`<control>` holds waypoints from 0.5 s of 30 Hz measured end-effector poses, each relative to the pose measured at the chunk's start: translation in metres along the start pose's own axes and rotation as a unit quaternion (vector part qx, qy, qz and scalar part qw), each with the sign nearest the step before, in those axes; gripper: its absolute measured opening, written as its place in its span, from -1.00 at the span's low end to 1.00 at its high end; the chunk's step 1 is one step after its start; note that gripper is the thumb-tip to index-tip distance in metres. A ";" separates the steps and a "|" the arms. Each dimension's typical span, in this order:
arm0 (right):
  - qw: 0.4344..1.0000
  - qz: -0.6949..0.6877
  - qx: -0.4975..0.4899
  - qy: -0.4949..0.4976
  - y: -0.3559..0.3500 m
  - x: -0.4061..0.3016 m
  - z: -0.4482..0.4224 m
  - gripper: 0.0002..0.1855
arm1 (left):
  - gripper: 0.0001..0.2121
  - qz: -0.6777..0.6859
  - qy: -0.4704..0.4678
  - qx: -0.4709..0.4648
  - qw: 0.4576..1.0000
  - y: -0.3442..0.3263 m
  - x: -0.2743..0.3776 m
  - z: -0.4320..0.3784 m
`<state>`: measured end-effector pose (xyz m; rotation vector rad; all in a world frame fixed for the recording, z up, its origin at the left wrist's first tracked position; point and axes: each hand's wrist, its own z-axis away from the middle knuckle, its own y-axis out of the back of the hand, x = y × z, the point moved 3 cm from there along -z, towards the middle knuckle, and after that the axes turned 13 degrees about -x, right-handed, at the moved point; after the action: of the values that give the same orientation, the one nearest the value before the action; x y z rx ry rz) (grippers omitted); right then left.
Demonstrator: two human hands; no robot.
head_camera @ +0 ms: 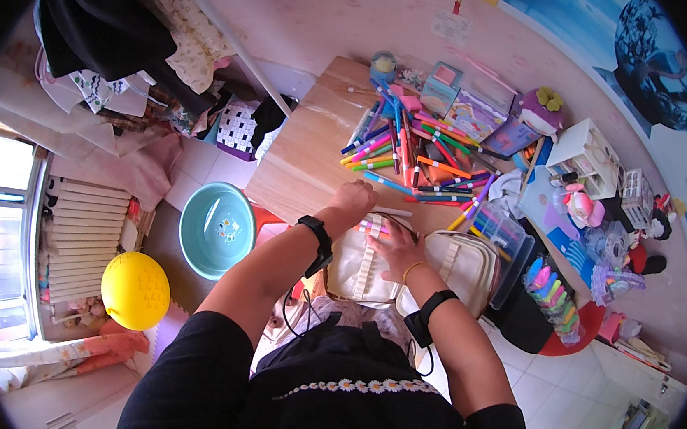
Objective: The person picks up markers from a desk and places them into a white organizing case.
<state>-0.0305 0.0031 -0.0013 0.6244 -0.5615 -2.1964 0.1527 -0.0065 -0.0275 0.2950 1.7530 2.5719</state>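
Observation:
A cream zip pen case (347, 271) lies unfolded at the table's front edge, its elastic loops running down the panels. A few markers sit across the upper part of its left panel. My right hand (399, 248) rests on the case with fingers spread, the fingertips at those markers. Just above the case's upper left corner is my left hand (354, 198), fingers curled; whether it holds anything is hidden. A white marker (394, 212) lies close beside it. The case's right panel (460, 263) shows another elastic strip.
Several loose coloured markers (414, 153) are heaped on the wooden table (300, 148). To the right stand a clear plastic box (514, 249) with markers and a bag of colourful items (552, 297). A teal basin (218, 230) and a yellow balloon (136, 290) are at the left.

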 end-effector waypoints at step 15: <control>1.000 -0.021 0.013 -0.001 0.002 0.002 -0.004 0.03 | -0.90 -0.020 0.128 -0.086 0.988 -0.013 -0.078 0.061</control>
<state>-0.0281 0.0001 -0.0038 0.6524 -0.5837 -2.2338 0.2383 0.0452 -0.0294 -0.0779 1.5668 2.8125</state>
